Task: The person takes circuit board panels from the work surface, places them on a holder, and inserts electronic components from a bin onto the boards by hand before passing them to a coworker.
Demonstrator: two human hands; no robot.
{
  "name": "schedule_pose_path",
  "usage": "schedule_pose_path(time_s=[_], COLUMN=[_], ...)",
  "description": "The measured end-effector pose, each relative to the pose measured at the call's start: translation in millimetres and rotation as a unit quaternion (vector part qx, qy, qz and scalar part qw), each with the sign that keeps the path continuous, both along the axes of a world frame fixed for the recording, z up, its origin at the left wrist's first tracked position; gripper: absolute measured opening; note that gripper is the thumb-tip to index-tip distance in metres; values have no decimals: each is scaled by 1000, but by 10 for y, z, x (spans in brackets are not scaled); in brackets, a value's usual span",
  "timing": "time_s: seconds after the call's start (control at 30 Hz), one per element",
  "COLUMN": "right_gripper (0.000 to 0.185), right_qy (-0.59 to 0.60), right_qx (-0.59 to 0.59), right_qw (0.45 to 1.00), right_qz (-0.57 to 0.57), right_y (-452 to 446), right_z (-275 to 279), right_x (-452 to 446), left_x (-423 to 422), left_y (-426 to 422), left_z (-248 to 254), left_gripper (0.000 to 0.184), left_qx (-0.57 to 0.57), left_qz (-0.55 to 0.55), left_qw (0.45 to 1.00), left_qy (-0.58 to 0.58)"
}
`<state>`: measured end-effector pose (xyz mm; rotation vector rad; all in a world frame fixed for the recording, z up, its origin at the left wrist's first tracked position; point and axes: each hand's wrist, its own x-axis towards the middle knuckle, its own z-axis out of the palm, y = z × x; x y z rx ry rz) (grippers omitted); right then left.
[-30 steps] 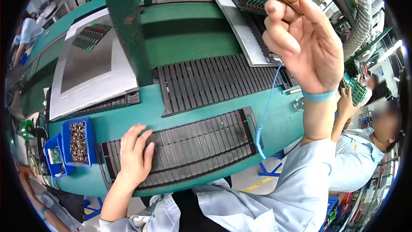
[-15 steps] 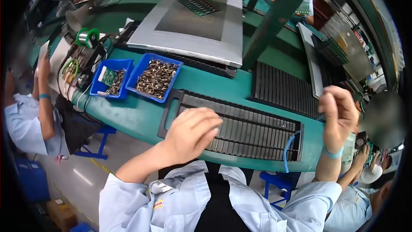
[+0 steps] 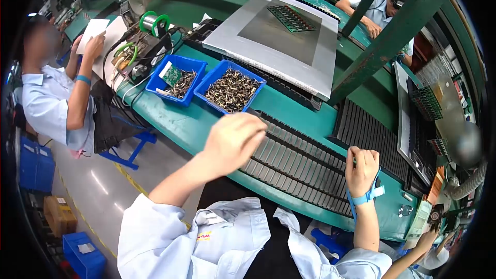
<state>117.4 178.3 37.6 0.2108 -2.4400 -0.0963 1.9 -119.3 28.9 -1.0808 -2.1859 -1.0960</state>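
My left hand (image 3: 235, 142) is raised over the left end of a black slotted rack (image 3: 294, 163), its fingers curled together; whatever they may hold is hidden. At the rack's right end, my right hand (image 3: 361, 169) has its fingers bent in towards the thumb, and their tips are too small to make out. A blue strap (image 3: 368, 195) circles the right wrist. Just beyond my left hand sits a blue bin of small metal-legged parts (image 3: 232, 91). Left of it, a second blue bin (image 3: 170, 97) holds a green board and more parts.
A green circuit board (image 3: 291, 19) lies on a grey framed plate (image 3: 330, 67) behind the bins. A second black rack (image 3: 369, 134) stands beyond the first. A green post (image 3: 387, 36) slants up at the right. A solder spool (image 3: 154, 24) and co-workers are at the left.
The view has swung left. My right hand has come down from the upper right to the rack's right end, and its fingers have closed in. My left hand stays above the rack's left end.
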Motion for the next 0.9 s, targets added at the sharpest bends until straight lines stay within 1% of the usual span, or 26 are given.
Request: schedule_pose_path(time_s=[0.07, 0.13, 0.17, 0.23, 0.27, 0.4, 0.43, 0.5, 0.57, 0.6, 0.7, 0.77, 0.9], right_gripper=[14, 14, 13, 12, 12, 10, 10, 10, 10, 10, 10, 10, 10], right_qy=[-54, -56, -60, -68, -69, -101, -105, -114, -100, -88, -106, -112, -119], right_qx=[-81, -109, -130, -174, -179, -216, -219, -233, -240, -239, -253, -257, -255], right_qw=[995, 992, 990, 982, 981, 971, 970, 966, 966, 967, 961, 959, 959], right_qz=[1, 9, 15, 26, 24, 17, 15, 13, 13, 12, 28, 28, 36], right_y=[72, 93, 106, 123, 127, 164, 166, 144, 156, 170, 163, 170, 160], right_z=[-145, -246, -288, -354, -373, -369, -370, -369, -347, -337, -326, -298, -292], right_x=[31, 14, 4, 1, -2, 0, 31, 64, -6, -33, -11, 1, 15], left_x=[-234, -531, -641, -769, -809, -931, -949, -1016, -1201, -1273, -1328, -1378, -1366], left_y=[-291, -618, -765, -895, -895, -831, -835, -899, -926, -921, -909, -890, -854], left_z=[96, 62, 22, -27, -2, 69, 46, -3, 37, 44, -67, -53, 183], left_gripper=[13, 14, 15, 19, 19, 26, 26, 27, 29, 29, 29, 29, 29], left_qx=[-24, -22, -43, -75, -80, -152, -157, -192, -217, -215, -199, -193, -279], left_qz=[137, 254, 293, 331, 330, 326, 325, 261, 195, 194, 159, 142, 179], left_qw=[990, 967, 954, 929, 929, 896, 895, 905, 918, 922, 943, 949, 896], left_qy=[29, 13, -43, -148, -148, -261, -264, -276, -268, -256, -216, -203, -296])
